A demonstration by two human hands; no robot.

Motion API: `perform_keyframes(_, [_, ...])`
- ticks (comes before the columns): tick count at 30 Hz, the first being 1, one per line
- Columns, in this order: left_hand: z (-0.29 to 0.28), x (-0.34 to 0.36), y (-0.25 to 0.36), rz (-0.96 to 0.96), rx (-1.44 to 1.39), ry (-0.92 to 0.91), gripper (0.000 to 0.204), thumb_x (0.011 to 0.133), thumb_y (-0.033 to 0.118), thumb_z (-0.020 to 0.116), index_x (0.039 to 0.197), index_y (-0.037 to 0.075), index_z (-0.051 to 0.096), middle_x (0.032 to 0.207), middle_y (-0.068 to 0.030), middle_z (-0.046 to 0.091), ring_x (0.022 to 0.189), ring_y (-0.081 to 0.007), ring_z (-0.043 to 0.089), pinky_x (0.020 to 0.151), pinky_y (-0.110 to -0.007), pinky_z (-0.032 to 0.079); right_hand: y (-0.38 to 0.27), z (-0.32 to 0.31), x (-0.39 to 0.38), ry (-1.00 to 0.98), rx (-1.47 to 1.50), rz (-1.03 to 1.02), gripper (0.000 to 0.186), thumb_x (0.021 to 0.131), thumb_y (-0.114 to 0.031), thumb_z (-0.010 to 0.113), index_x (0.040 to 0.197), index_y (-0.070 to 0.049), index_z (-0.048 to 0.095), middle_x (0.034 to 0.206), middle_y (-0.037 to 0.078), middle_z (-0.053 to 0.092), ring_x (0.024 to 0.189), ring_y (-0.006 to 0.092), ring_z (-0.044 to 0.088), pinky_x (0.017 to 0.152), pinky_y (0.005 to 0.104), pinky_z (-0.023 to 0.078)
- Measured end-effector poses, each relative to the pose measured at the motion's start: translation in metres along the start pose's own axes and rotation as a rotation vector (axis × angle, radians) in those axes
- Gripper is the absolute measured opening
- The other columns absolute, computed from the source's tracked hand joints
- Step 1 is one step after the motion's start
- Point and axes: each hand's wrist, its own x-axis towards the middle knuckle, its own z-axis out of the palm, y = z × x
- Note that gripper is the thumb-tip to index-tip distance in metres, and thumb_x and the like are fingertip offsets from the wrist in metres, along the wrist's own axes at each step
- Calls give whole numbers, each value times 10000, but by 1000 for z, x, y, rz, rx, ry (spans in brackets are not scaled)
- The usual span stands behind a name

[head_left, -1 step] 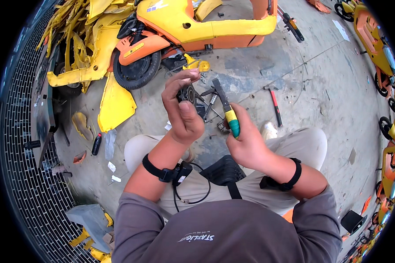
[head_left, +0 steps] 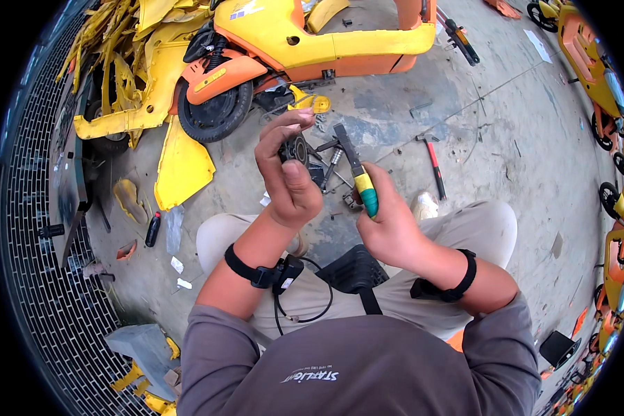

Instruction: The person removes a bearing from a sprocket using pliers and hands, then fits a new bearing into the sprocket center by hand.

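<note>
My left hand [head_left: 289, 173] is raised over the floor, its fingers and thumb curled round a dark, round metal part [head_left: 297, 149] with a ring-shaped end. The palm and fingers hide much of that part. Across from it, my right hand [head_left: 388, 225] grips a flat, dark metal tool [head_left: 353, 156] by its yellow and green handle. The tool's blade end points up and away, apart from the round part. Beyond and below the hands lie several loose metal parts [head_left: 334, 163], partly covered by them.
A yellow and orange scooter body [head_left: 312, 52] lies ahead, beside a heap of yellow panels [head_left: 128, 55]. On the floor are a red-handled hammer [head_left: 434, 166] and a dark bottle [head_left: 153, 229]. More scooters [head_left: 589, 66] line the right. A grey block [head_left: 142, 350] stands at lower left.
</note>
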Motion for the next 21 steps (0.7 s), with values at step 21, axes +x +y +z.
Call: perform_keyframes(21, [17,19,32,-800,-356,187,454,1106,360,296,1123,-28,530,1068,-133,622,986,-216,633,918,-339,497,13,-9,11,184,-524,-356,672,746,11,610,1382,63,398,1147,241,547,1063,405,537,926,466,445])
